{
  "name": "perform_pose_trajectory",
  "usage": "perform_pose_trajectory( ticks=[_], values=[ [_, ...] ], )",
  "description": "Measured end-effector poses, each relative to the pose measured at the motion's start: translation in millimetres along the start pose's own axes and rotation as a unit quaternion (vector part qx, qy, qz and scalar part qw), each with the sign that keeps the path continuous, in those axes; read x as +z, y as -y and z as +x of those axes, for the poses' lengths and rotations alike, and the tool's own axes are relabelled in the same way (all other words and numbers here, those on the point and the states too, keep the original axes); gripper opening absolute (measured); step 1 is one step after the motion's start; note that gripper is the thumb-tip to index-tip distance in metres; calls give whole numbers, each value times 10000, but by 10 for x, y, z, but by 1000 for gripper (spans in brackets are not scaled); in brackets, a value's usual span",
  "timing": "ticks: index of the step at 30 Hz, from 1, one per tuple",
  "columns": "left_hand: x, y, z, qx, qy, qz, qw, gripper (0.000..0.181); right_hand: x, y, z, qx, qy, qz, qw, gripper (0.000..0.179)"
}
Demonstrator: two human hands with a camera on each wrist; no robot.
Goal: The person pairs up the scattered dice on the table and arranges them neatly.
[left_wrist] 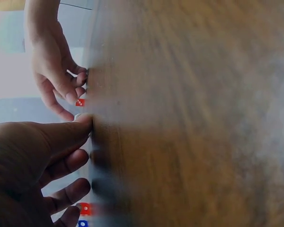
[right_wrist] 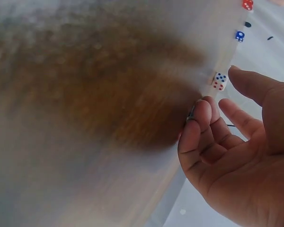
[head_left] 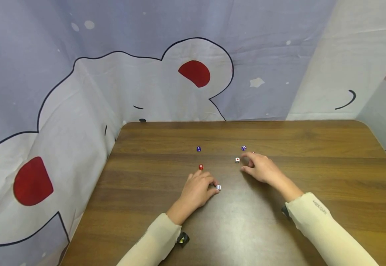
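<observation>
My left hand is low over the table, its thumb and index finger pinching a white die with blue pips on top. Just beyond its knuckles sits a red die, with a blue die farther back. My right hand reaches in from the right, thumb and index finger parted. Close to its fingertips lies another white die, red pip up, showing more pips in the right wrist view. Behind that hand is a second blue die. A red die is mostly hidden by the right hand in the head view.
The dice lie on a brown wooden table with rounded far corners. A curtain with cartoon prints hangs along its back and left sides. Both forearms wear pale sleeves, and a dark strap device sits under the left wrist.
</observation>
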State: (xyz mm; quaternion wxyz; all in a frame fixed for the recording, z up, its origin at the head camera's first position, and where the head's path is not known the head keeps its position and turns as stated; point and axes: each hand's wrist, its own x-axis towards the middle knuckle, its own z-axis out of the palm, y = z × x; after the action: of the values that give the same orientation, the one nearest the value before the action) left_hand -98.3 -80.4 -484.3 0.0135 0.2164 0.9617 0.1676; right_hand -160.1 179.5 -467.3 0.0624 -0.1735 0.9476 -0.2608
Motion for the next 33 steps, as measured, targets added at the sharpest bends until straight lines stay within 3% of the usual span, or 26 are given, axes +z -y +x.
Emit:
perform_pose_trajectory(
  ticks=[12,33],
  values=[
    [-2,8,3,-10,7,-32,10000,18,-19,-18,134,62,193,60,9998,38],
    [13,14,-1,-29,14,-9,10000,18,52,24,206,221,230,-412,9986,25]
  ],
)
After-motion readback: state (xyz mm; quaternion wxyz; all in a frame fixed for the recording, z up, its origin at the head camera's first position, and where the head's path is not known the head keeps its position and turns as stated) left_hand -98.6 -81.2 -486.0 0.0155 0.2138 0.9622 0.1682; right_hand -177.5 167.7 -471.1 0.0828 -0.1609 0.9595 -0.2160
